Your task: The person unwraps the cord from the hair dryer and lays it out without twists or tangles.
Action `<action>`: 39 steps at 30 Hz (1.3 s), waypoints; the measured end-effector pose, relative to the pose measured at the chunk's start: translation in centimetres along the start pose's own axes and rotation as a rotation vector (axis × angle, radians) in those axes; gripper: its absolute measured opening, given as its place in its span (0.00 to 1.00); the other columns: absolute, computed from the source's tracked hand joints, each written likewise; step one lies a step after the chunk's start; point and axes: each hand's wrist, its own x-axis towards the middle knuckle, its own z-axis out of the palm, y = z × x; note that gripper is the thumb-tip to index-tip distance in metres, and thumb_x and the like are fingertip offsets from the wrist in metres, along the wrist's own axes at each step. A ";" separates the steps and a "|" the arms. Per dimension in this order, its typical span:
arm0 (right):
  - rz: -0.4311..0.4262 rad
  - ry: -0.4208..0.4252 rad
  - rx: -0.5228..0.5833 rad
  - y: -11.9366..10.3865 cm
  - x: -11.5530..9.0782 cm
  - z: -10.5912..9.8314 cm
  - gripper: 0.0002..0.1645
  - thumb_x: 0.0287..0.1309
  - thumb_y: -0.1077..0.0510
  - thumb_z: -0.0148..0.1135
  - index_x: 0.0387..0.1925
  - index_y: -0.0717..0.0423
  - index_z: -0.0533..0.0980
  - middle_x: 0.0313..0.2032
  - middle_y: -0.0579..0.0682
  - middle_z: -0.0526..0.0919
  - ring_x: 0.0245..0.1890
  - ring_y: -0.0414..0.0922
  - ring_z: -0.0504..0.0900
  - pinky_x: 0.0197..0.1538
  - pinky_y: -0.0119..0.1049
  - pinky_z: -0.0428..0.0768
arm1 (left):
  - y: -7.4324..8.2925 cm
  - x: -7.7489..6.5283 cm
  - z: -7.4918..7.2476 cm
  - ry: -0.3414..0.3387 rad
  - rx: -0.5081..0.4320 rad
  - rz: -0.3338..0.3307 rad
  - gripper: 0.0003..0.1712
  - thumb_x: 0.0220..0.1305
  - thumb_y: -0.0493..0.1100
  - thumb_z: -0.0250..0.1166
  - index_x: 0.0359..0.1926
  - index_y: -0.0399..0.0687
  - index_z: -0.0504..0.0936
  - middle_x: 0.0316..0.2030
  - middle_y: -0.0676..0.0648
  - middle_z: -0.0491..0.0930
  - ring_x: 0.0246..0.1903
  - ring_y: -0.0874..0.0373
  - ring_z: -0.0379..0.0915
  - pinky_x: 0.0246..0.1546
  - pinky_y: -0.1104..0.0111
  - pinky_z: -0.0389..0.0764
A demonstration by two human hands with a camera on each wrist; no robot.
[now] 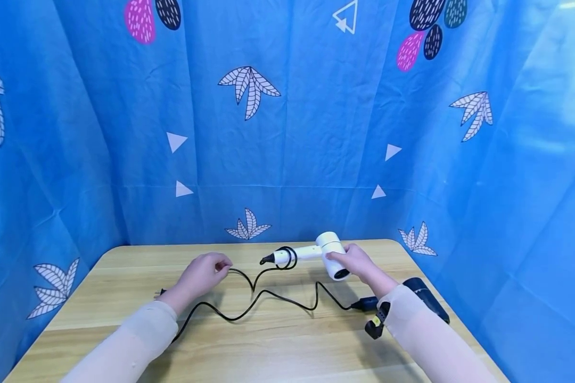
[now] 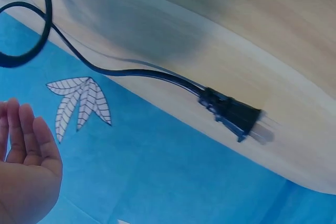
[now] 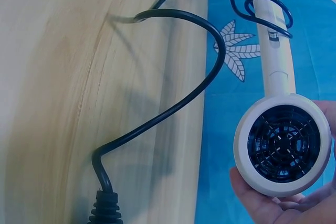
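A white hair dryer (image 1: 307,252) is held up over the table by my right hand (image 1: 356,261), which grips its round head. The right wrist view shows the dryer's dark grille (image 3: 283,143), with fingers curved around the rim. Black cord (image 1: 267,269) loops around the end of the handle and runs left to my left hand (image 1: 206,274). There, thumb and fingertips pinch the cord. Near the left forearm lies a black two-prong plug (image 2: 231,113), mostly hidden in the head view.
A second, black hair dryer (image 1: 427,299) lies at the table's right edge, partly behind the right forearm. Its cord (image 1: 287,299) winds leftward across the wooden table (image 1: 268,351). Blue patterned cloth (image 1: 287,149) hangs behind and on both sides.
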 end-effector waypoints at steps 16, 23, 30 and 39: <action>-0.016 0.001 0.014 -0.3 0.0 0.0 0.26 0.58 0.47 0.68 0.41 0.67 0.76 0.36 0.57 0.83 0.31 0.47 0.83 0.34 0.37 0.82 | 4.3 0.3 1.7 0.011 -0.034 -0.036 0.04 0.66 0.39 0.66 0.37 0.50 0.87 0.35 0.54 0.83 0.36 0.61 0.78 0.43 0.61 0.82; -0.008 0.003 -0.005 -0.1 0.0 0.0 0.28 0.58 0.46 0.68 0.44 0.68 0.74 0.38 0.58 0.82 0.32 0.47 0.82 0.35 0.37 0.82 | 6.2 0.3 2.5 0.045 -0.018 -0.066 0.04 0.65 0.39 0.66 0.37 0.52 0.87 0.36 0.54 0.83 0.37 0.59 0.78 0.42 0.60 0.81; -0.006 0.001 -0.016 -0.1 -0.1 0.0 0.28 0.57 0.45 0.67 0.43 0.68 0.74 0.38 0.59 0.82 0.33 0.48 0.82 0.35 0.37 0.82 | 7.2 0.3 3.6 0.021 0.003 -0.114 0.03 0.66 0.41 0.66 0.37 0.49 0.86 0.35 0.52 0.84 0.37 0.56 0.79 0.41 0.59 0.82; -0.004 -0.003 -0.008 0.1 -0.2 0.1 0.28 0.57 0.46 0.68 0.43 0.68 0.74 0.38 0.59 0.81 0.33 0.49 0.82 0.34 0.37 0.82 | 7.1 0.8 4.7 0.023 -0.057 -0.154 0.03 0.66 0.41 0.67 0.38 0.48 0.86 0.33 0.52 0.84 0.33 0.59 0.78 0.38 0.60 0.81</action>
